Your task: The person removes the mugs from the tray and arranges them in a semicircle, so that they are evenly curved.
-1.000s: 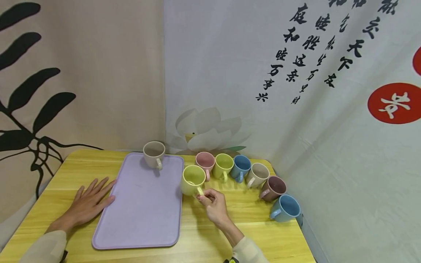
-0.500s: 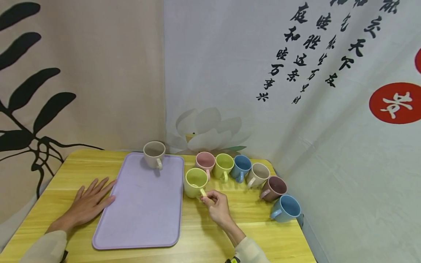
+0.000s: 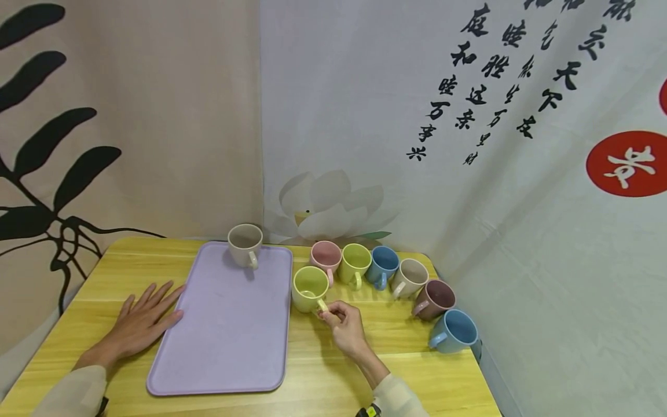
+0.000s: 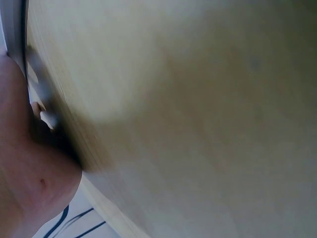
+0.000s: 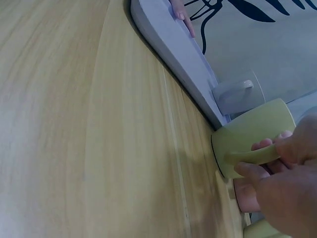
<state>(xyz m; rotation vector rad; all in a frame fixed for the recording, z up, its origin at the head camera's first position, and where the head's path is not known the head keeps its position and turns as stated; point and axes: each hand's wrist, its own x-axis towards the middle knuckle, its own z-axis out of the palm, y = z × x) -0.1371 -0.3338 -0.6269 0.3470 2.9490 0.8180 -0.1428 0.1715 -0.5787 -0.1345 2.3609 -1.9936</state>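
Note:
My right hand [image 3: 345, 333] pinches the handle of a yellow-green mug [image 3: 307, 294] just right of the lilac tray [image 3: 224, 347]. The mug is upright, its base at or very near the table; the right wrist view shows thumb and fingers round the handle of this mug [image 5: 247, 131]. My left hand [image 3: 143, 321] lies flat with spread fingers, the fingertips on the tray's left rim. A grey-beige mug [image 3: 244, 246] stands at the tray's back right, handle towards me. In the left wrist view, only part of the hand and blurred table show.
Right of the held mug, a curved row runs along the table's back and right edge: pink mug [image 3: 325, 255], second yellow-green mug [image 3: 355, 262], blue mug [image 3: 383, 263], beige mug [image 3: 409, 277], maroon mug [image 3: 433, 298], light blue mug [image 3: 453, 330]. A printed cloth [image 3: 333, 116] hangs behind.
The yellow-green mug and my right hand have moved slightly right and down, away from the tray's right rim, then almost stopped. My left hand has stayed in place.

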